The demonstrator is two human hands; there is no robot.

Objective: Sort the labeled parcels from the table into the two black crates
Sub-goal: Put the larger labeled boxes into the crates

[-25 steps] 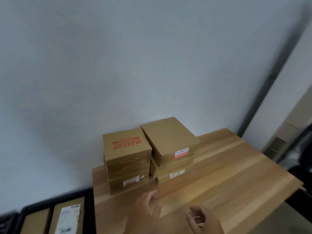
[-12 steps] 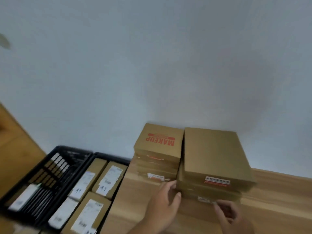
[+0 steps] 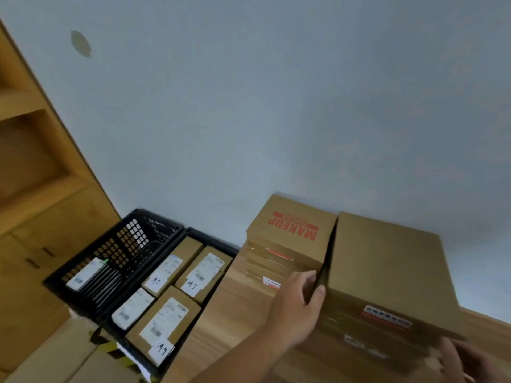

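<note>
Two hands at the right stack: left hand (image 3: pixel 298 308) pinching the top box (image 3: pixel 387 261) at its near-left corner, fingers tucked into the gap beside the MAKEUP stack (image 3: pixel 290 230), thumb in front; right hand (image 3: pixel 464 360) low at the opposite corner, grip impossible to tell. Pickup stage, probably. Next: lift clear, check label, carry left to the crates (image 3: pixel 184 230).

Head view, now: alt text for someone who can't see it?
The left hand grips the left edge of the right parcel stack on a table, right hand at its near corner. Two black crates at left hold labeled parcels.
</note>
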